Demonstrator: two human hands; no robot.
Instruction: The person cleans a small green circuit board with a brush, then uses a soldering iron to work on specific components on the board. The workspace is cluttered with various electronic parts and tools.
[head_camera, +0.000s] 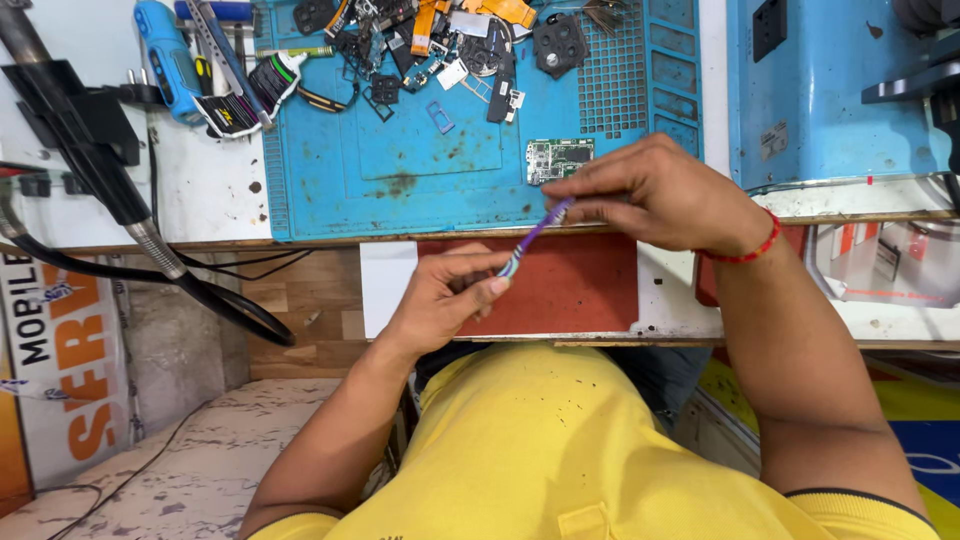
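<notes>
My left hand and my right hand both hold a thin purple brush in front of the bench edge. The left fingers pinch its lower end, and the right fingertips grip its upper end, where the bristles are. Just beyond my right hand a small green circuit board lies on the blue work mat. A red thread band circles my right wrist.
Loose phone parts, flex cables and a black round part crowd the mat's far edge. A blue tool, a tube and tweezers lie at left. A black hose runs down the left side. A blue box stands at right.
</notes>
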